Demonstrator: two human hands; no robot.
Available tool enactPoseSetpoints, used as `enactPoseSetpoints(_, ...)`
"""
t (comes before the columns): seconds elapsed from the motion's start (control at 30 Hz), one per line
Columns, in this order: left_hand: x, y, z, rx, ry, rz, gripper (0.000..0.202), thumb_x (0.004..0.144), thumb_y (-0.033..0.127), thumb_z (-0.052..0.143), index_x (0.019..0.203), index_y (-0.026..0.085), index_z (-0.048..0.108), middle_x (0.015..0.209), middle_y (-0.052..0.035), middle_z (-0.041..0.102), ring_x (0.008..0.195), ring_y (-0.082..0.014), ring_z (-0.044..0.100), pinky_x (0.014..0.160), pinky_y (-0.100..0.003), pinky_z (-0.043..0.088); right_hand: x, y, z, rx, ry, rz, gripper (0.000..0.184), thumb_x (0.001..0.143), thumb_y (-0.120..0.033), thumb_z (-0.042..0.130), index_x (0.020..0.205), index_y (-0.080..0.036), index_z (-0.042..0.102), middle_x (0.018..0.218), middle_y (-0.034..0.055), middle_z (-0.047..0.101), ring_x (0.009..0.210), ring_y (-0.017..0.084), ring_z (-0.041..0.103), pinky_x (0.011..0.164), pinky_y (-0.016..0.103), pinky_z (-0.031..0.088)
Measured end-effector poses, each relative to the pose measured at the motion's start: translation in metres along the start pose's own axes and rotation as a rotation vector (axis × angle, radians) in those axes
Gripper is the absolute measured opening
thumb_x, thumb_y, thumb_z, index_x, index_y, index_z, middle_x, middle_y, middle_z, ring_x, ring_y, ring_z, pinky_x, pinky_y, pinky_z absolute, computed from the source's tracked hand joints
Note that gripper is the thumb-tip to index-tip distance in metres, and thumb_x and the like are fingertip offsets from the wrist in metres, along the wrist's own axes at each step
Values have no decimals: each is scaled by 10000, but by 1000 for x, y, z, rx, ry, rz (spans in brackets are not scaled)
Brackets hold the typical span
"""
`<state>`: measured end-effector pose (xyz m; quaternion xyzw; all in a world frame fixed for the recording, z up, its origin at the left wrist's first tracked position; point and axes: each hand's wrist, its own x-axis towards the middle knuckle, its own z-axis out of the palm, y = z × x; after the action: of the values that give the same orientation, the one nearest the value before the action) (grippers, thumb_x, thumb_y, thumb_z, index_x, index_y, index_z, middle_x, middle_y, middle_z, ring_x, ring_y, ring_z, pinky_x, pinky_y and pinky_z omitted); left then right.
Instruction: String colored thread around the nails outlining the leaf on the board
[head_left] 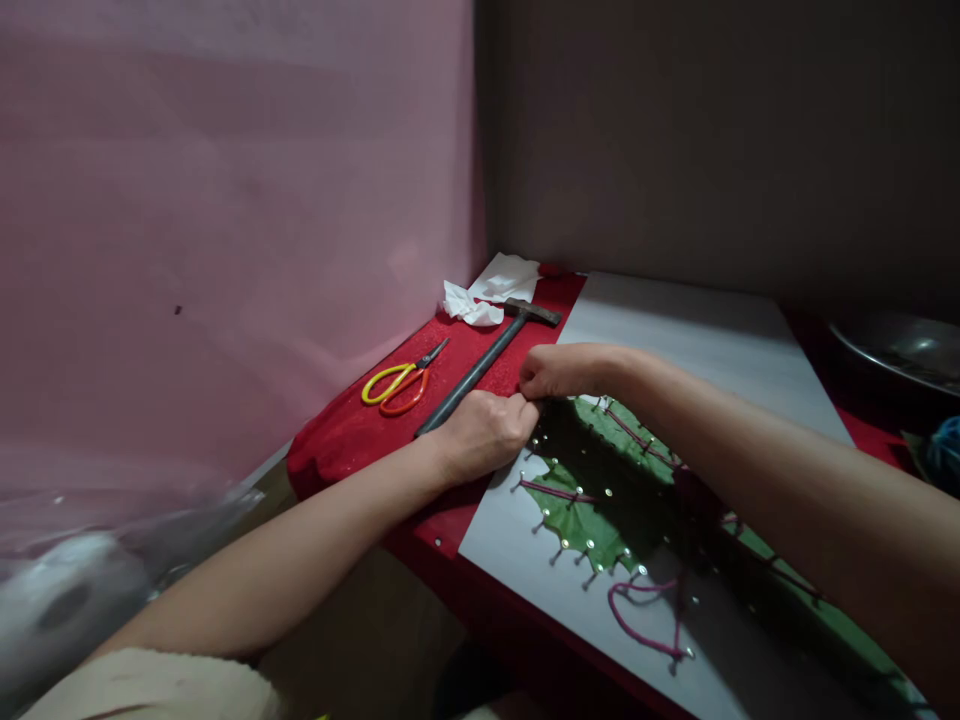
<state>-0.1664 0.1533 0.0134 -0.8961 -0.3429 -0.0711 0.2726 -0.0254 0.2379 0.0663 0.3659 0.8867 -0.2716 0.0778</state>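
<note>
My left hand (489,430) and my right hand (556,370) meet at the far left edge of a white board (501,522). Both are closed, fingertips together; what they pinch is hidden. Just beside them, a green leaf-shaped piece (577,525) lies on the board, ringed by several nails (590,577) standing upright. Purple yarn (634,630) runs between some nails and makes a loose loop near the board's front edge. My right forearm passes over the leaf, hiding part of it and shading the rest.
Left of the board, a hammer (480,370) and yellow-and-orange-handled scissors (405,385) lie on a red cloth (345,440). Crumpled white tissue (472,305) is behind them. A metal bowl (900,350) stands at the right. Pink sheeting (225,250) rises on the left.
</note>
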Motion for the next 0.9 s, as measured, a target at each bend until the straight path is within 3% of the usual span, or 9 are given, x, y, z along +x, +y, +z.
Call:
enactPoseSetpoints(0.4,13,8,-10,5,-155,-48,224,790,0,328,855,73,531,598,-83,587,474,-228,594,389,-309,437,0,-10,-8,-22,-33,53,179,657,-159,512,488,-169,454,490,-33,384,519,93,348,482,249,288)
enactPoseSetpoints(0.57,13,-1,-4,-81,-178,-19,205,825,34,348,901,93,529,652,-84,605,545,-242,613,455,-338,460,-3,-11,-8,-21,26,72,101,658,-111,514,596,-139,588,546,-10,503,551,103,419,514,246,320)
enactPoseSetpoints(0.7,11,-9,3,-120,-150,56,183,846,51,366,911,101,530,702,-83,598,610,-227,595,545,-352,477,-34,-8,-11,39,245,-15,226,709,-84,487,834,-141,667,787,21,650,684,104,522,594,213,371)
enactPoseSetpoints(0.9,10,-13,4,-199,-53,62,171,908,111,361,835,132,515,853,-76,549,718,-165,525,650,-291,462,-126,17,5,193,618,-14,171,804,-251,507,817,-183,663,783,17,658,693,126,567,632,248,432)
